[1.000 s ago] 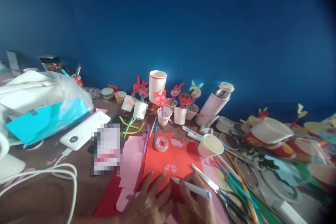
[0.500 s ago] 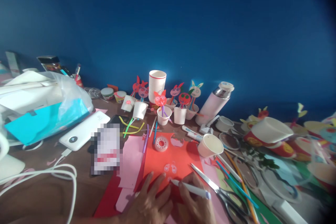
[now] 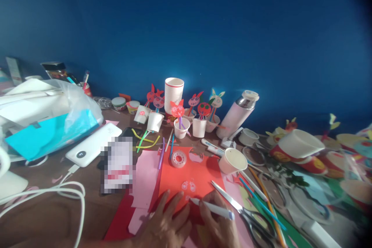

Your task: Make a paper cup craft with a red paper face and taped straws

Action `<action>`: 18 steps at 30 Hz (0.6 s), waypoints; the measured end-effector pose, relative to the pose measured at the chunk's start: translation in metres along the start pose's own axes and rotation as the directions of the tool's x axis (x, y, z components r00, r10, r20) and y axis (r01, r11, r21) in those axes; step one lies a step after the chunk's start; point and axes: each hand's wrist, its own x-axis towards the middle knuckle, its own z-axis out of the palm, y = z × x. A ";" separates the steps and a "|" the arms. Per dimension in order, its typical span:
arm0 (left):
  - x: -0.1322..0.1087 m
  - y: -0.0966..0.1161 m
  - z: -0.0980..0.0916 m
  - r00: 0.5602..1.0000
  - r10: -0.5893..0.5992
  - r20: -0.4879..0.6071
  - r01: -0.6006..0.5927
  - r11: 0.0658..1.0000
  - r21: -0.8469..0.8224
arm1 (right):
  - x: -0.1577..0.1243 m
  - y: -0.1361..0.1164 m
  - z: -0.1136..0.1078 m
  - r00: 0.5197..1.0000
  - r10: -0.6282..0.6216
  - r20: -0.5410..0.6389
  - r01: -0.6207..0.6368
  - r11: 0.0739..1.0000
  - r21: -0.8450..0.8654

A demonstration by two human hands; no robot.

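My left hand lies flat with fingers spread on a red paper sheet at the table's near edge. My right hand is closed round a white pen, whose tip touches the red sheet just below small white drawn marks. Scissors lie open just right of my right hand. A roll of tape sits on the far part of the red sheet, and a tipped paper cup lies beside it.
Pink paper lies left of the red sheet. Paper cups with animal faces on straws, a cup stack and a pink flask stand at the back. A white power bank, cable and bagged items are left; colourful craft clutter fills the right.
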 end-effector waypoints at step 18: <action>0.004 -0.002 -0.006 1.000 0.018 0.010 -0.019 0.999 0.045 | 0.006 -0.007 -0.010 0.987 0.033 -0.155 -0.004 0.983 0.185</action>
